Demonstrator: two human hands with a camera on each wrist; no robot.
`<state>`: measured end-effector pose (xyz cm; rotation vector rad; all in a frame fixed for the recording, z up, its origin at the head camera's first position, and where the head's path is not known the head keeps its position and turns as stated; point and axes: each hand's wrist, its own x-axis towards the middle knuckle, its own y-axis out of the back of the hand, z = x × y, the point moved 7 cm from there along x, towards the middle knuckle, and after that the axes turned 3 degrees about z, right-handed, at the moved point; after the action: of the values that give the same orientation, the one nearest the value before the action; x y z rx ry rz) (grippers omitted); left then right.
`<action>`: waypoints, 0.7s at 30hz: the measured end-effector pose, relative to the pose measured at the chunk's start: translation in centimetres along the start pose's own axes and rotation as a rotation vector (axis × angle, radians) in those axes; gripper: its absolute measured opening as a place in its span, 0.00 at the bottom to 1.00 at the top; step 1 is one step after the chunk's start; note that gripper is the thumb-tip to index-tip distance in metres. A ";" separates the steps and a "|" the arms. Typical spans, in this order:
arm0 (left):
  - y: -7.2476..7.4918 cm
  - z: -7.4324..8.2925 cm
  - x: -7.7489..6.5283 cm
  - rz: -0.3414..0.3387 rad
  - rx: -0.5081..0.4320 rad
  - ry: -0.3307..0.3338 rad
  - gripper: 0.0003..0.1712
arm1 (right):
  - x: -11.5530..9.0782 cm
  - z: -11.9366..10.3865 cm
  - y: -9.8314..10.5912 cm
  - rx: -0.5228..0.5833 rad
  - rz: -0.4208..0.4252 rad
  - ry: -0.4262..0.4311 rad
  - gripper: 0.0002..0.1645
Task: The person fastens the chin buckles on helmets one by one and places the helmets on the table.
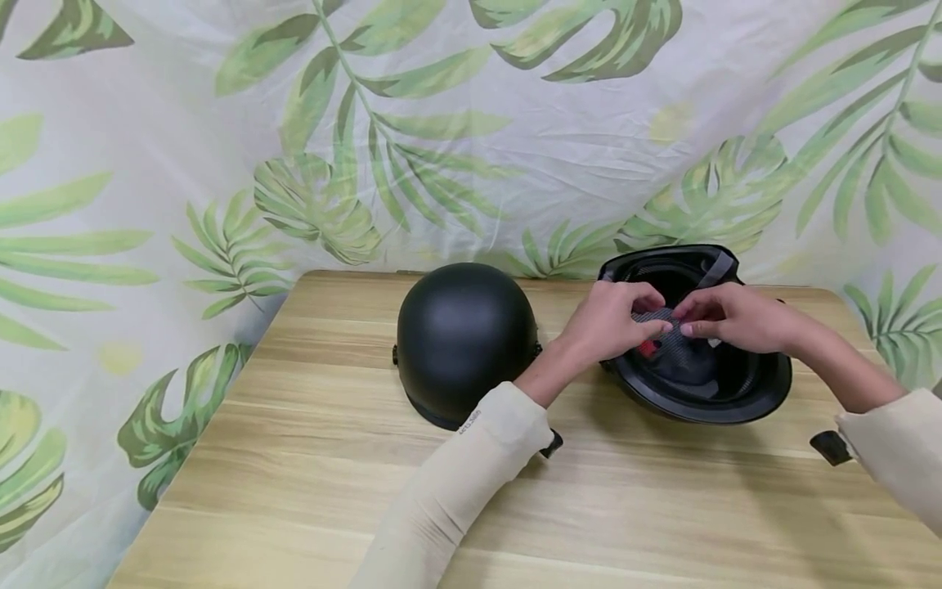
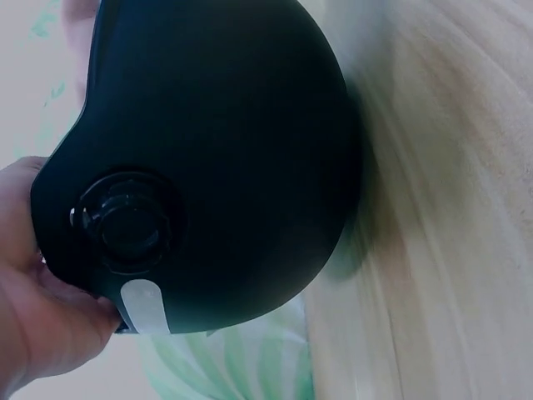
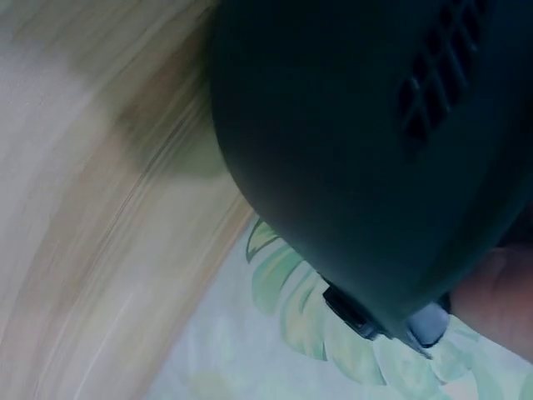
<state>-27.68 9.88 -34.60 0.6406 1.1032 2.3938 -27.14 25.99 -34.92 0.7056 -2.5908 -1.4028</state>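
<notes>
A black helmet (image 1: pixel 699 409) lies upside down on the right of the table, its hollow facing up. Inside it is a dark grey mesh liner (image 1: pixel 673 352), which my left hand (image 1: pixel 607 323) pinches from the left. Close beside it, my right hand (image 1: pixel 743 319) pinches the same liner between thumb and fingers. Something red (image 1: pixel 648 348) shows under the left thumb. A grey strap (image 1: pixel 717 270) crosses the far rim. In the left wrist view, a round black knob (image 2: pixel 129 225) sits on the shell; the right wrist view shows a vent grille (image 3: pixel 441 75).
A second black helmet (image 1: pixel 467 343) stands dome up to the left, close to my left forearm. Both are on a wooden table (image 1: pixel 309 458). Behind its back edge hangs a leaf-patterned cloth (image 1: pixel 574 147). Small black pieces (image 1: pixel 830 447) show beside the sleeve cuffs.
</notes>
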 end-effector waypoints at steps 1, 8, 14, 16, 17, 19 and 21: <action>0.2 -0.1 -0.1 0.015 -0.032 -0.008 0.20 | -0.1 0.0 0.1 -0.004 0.011 0.001 0.15; 1.9 -0.2 -1.1 0.174 -0.209 -0.106 0.17 | -2.0 -0.3 1.5 -0.017 0.146 0.017 0.16; 2.8 -0.6 -2.7 0.284 -0.245 -0.158 0.17 | -4.6 -0.4 2.3 -0.016 0.333 -0.009 0.17; 3.0 -0.7 -3.4 0.334 -0.260 -0.176 0.17 | -5.8 -0.2 2.7 0.001 0.427 -0.046 0.17; 3.1 -0.8 -3.7 0.362 -0.268 -0.183 0.17 | -6.4 -0.1 2.9 0.009 0.482 -0.061 0.18; 3.2 -1.0 -4.3 0.418 -0.276 -0.188 0.18 | -7.7 0.1 3.2 0.019 0.601 -0.078 0.18; 3.1 -1.3 -4.9 0.465 -0.282 -0.179 0.19 | -9.0 0.5 3.3 0.022 0.699 -0.086 0.19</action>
<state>-25.06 4.63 -34.04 1.0777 0.5689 2.7349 -20.49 31.92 -31.40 -0.2636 -2.5208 -1.1792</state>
